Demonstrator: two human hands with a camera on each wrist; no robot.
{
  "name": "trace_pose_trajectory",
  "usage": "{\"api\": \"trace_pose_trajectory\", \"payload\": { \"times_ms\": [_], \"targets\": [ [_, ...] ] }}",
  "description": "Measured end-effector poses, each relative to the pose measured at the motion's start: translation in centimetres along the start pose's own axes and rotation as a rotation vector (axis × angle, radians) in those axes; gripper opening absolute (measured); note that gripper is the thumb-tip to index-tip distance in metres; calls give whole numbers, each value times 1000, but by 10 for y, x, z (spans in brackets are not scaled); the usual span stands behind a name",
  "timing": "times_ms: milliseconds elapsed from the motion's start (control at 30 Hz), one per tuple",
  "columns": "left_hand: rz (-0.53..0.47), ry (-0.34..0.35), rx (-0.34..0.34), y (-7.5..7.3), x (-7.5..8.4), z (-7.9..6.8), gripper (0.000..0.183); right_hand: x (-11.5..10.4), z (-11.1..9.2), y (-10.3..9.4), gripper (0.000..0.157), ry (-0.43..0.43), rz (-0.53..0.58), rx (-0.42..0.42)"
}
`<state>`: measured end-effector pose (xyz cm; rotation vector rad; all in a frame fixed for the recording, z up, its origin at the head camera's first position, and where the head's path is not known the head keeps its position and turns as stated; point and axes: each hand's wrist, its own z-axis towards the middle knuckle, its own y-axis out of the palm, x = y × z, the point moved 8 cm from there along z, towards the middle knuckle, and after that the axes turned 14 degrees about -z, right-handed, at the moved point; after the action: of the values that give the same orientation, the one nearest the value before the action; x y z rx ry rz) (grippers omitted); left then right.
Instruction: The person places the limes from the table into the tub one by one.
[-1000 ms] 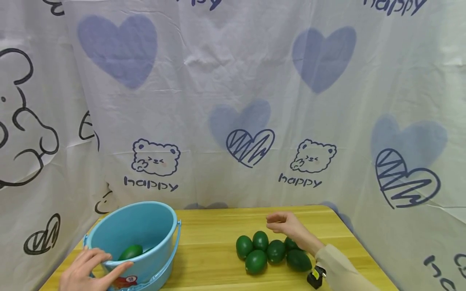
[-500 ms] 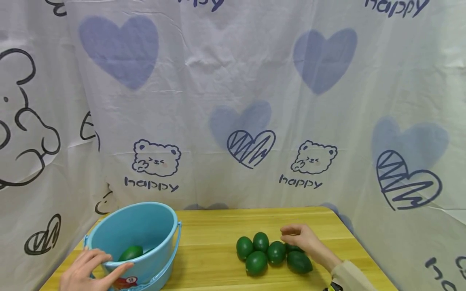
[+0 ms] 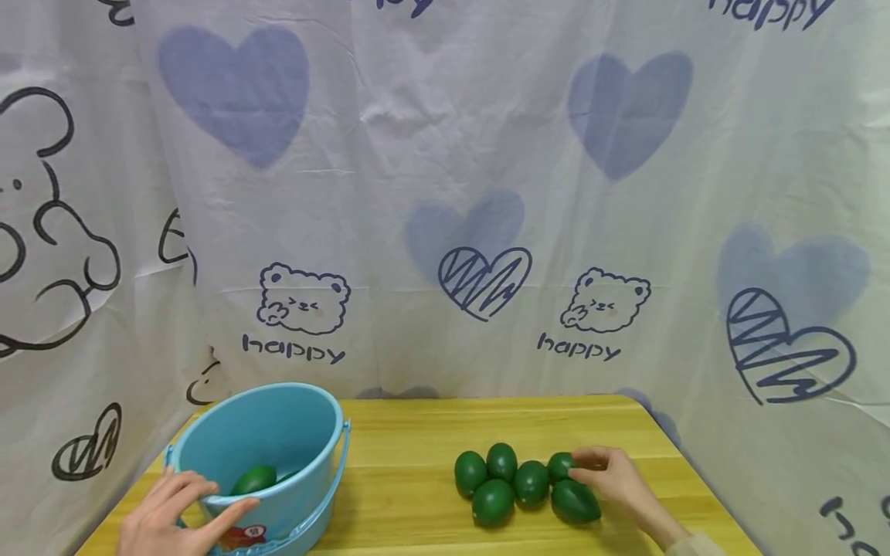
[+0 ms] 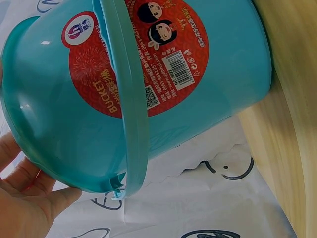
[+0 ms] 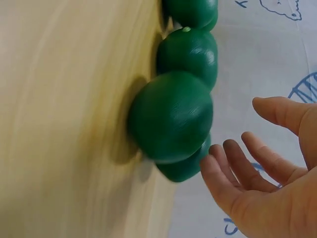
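Observation:
My left hand (image 3: 170,513) grips the near rim of a light blue bucket (image 3: 295,506), thumb outside and fingers over the edge. Inside the bucket lie green avocados (image 3: 254,479), partly hidden by its wall. My right hand (image 3: 619,479) is at the right end of a cluster of smooth dark green avocados on the table, fingers spread from the thumb. Its fingertips are right at the back right avocado (image 3: 560,466), just behind the front right avocado (image 3: 575,502). In the right wrist view, the nearest avocado (image 5: 171,117) stands beside the fingertips (image 5: 210,161).
Several more avocados (image 3: 493,503) sit close together to the left of my right hand. The yellow wooden table (image 3: 396,463) runs between bucket and cluster. A white printed cloth (image 3: 417,340) hangs behind the table and along both sides.
My right hand has moved right and down, from above the cluster to the back right avocado. The left hand keeps its grip on the bucket rim.

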<state>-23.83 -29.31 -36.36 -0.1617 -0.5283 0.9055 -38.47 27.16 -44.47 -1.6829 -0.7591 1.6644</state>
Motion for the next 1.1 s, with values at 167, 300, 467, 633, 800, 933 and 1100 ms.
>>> {"api": "trace_pose_trajectory", "payload": {
  "times_ms": [167,300,467,633,800,933,1100],
  "targets": [
    [-2,-84,35,-1,-2,3,51,17,-3,-1,40,12,-77,18],
    [5,-101,38,-1,-4,4,51,27,-4,0,45,27,-137,31],
    [16,-131,34,-2,-5,4,49,33,-2,3,55,31,-178,21],
    [23,-136,33,-2,-5,4,49,36,-1,8,58,32,-202,-7],
    [11,-127,37,-2,-4,4,50,36,-3,15,64,30,-250,-41],
    [-26,-88,52,0,-3,3,52,39,-5,16,68,46,-263,-60],
    [-7,114,-12,2,2,-1,50,35,-4,22,59,20,-260,-69]
  ]
}}
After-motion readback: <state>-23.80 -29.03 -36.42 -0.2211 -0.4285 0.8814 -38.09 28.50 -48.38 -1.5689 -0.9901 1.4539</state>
